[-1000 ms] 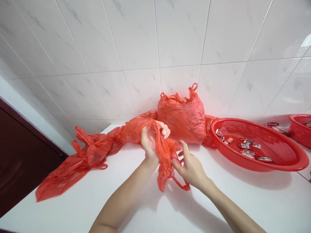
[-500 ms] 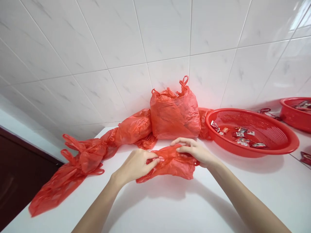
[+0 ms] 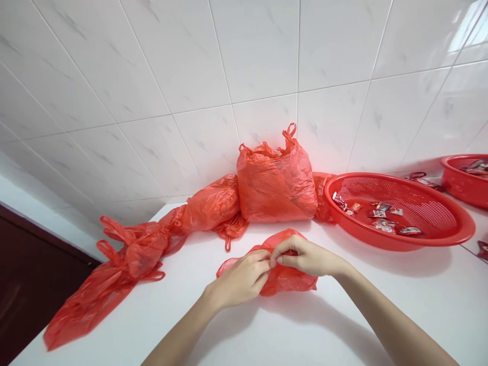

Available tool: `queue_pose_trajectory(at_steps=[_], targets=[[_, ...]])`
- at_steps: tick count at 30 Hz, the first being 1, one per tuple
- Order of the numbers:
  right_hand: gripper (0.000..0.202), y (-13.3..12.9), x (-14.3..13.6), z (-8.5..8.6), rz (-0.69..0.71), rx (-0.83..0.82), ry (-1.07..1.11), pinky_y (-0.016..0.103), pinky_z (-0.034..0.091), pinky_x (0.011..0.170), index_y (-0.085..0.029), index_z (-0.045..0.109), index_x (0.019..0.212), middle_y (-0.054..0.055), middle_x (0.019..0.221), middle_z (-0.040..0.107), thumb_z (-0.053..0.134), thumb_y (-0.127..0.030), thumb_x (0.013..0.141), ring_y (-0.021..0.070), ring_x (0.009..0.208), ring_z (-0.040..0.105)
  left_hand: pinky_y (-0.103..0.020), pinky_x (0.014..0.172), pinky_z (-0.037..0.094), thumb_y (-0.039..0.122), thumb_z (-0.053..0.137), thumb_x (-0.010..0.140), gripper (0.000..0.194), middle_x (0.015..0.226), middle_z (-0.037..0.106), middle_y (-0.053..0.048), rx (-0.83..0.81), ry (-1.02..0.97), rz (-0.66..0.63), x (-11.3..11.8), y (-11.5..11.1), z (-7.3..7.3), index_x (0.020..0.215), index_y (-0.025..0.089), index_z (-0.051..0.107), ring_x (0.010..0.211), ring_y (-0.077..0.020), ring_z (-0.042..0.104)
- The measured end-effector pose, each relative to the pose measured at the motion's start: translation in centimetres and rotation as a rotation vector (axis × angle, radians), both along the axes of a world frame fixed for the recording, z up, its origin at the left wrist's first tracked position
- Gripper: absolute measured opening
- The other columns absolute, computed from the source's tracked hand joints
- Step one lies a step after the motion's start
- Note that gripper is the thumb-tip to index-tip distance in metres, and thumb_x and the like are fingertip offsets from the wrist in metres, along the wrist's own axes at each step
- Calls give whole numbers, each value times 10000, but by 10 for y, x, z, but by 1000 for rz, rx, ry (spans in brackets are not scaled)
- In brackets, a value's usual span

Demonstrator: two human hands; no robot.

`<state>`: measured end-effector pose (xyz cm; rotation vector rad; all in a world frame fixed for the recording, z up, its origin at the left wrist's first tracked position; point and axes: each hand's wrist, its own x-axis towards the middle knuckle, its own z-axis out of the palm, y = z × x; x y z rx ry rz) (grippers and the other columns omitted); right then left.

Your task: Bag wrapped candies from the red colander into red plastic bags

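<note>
A crumpled red plastic bag (image 3: 290,278) lies on the white tabletop in front of me, partly covered by both hands. My left hand (image 3: 246,274) rests over its left side, fingers closed on the plastic near the middle. From the right comes my right hand (image 3: 301,256), its thumb and forefinger pinched together at the bag's top, touching the left fingertips. What exactly the pinched fingers hold is small, but it looks like the bag's plastic. Just behind stands a full, upright red plastic bag (image 3: 276,188) with its handles up, against the tiled wall.
More red bags (image 3: 209,203) run along the wall to a loose bag (image 3: 91,300) at the table's left edge. On the right, a red plastic basket (image 3: 400,244) holds several small wrapped packets (image 3: 383,225). A second red basket (image 3: 463,183) stands beyond it.
My left hand has moved right to meet the right hand over the bag's middle. The right fingers have closed into a pinch. The bag has bunched up and shifted slightly right.
</note>
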<state>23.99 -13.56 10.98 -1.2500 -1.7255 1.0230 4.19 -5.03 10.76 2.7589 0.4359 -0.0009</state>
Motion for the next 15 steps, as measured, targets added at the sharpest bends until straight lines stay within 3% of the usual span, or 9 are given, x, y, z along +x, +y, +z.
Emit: queue_pose_trajectory(at_steps=[4,8,10,12,15], targets=[[306,-5,9,10,35,2,-7,273,499,722,-220,814,955,11,869,766,517,-220,883,171,761,659,-420,966,468,89,408,891,307,925,678,-76,62,33,-3,8,10,-17,842,196,692,1028,-259,599],[334,-9,17,7,34,-97,-317,246,439,594,-252,826,920,-4,746,751,530,-136,817,144,608,602,-588,1142,312,113,461,866,306,1082,698,-150,179,168,87,5,21,-20,703,163,715,1211,-339,569],[333,-10,17,1,-131,-186,-626,256,429,601,-271,813,928,16,743,745,552,-108,801,165,637,630,-600,1188,257,92,495,823,279,1269,663,-198,208,241,117,1,22,-19,707,145,742,1367,-373,483],[311,-8,16,-6,-348,-274,-876,291,444,639,-250,783,1028,76,810,746,606,-135,798,229,736,681,-563,1160,346,71,526,779,247,1414,588,-226,210,314,141,-2,20,-15,761,130,765,1461,-381,390],[434,-3,16,-14,-529,-331,-991,357,475,686,-193,717,1159,165,914,729,732,-188,726,335,870,706,-471,1011,516,58,556,742,245,1421,585,-251,183,402,179,-6,12,-6,836,117,774,1467,-381,395]])
